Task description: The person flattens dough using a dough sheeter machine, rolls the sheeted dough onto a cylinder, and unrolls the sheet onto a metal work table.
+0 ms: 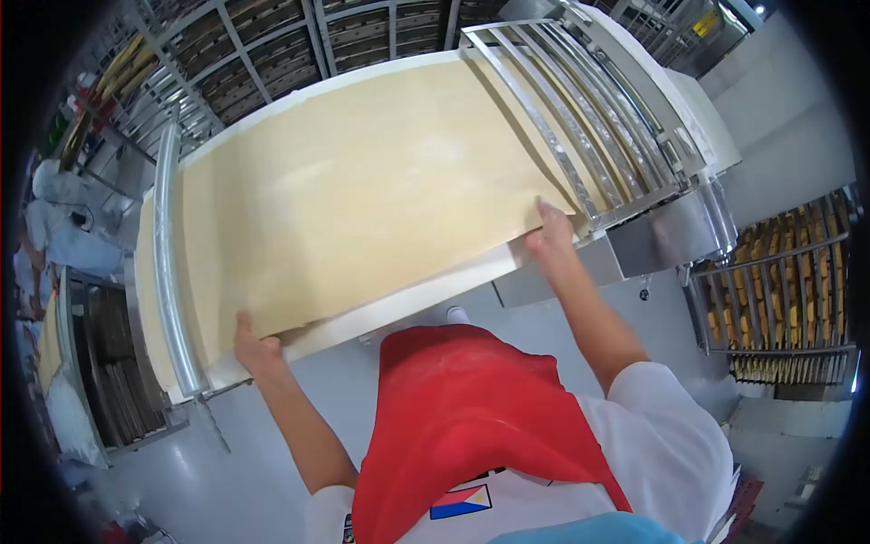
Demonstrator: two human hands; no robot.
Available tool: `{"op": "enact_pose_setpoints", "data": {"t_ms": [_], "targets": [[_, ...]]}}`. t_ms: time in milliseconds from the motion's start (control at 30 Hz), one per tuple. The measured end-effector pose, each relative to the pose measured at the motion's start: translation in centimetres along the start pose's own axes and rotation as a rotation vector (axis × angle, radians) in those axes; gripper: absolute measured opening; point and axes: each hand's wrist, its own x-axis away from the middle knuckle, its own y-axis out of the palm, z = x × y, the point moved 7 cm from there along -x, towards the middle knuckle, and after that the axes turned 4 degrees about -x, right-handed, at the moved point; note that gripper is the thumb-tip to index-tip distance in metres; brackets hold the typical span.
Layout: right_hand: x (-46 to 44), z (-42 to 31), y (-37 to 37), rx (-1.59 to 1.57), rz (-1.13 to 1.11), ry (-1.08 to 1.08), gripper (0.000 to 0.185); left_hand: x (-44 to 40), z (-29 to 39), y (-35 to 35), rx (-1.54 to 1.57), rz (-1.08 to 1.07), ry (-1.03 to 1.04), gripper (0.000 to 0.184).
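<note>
A wide, pale sheet of dough [362, 172] lies over a white belt [426, 297] and runs under a metal guard of parallel bars [566, 113] at the right. My left hand [259, 350] grips the near edge of the dough, thumb on top and fingers underneath, close to a metal roller [168, 263]. Beside the guard, my right hand [551, 232] holds the near right part of the same edge, thumb on top. Between my hands the dough edge lies a little back from the belt's edge.
Racks of trays [263, 54] stand behind the belt. At the right is a rack with yellow pieces [779, 281]. A cart with dark trays [118, 372] stands at the left, with people in light clothing [68, 231] beyond it.
</note>
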Motion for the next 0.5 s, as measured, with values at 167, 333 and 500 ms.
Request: {"op": "enact_pose_setpoints", "data": {"t_ms": [167,333,500], "targets": [[1.6,0.7,-0.5,-0.110,0.080,0.116,0.028,3.0,-0.7,1.0,0.093,0.194,-0.011,0.032],[0.6,5.3,-0.5,-0.077,-0.036,0.221,0.031,-1.0,0.7,0.1,-0.397,-0.091,0.234,0.039],[-0.7,0.9,-0.9,-0.084,-0.053,0.257,0.036,4.7,-2.8,2.5,0.145,0.207,0.059,0.042]]}}
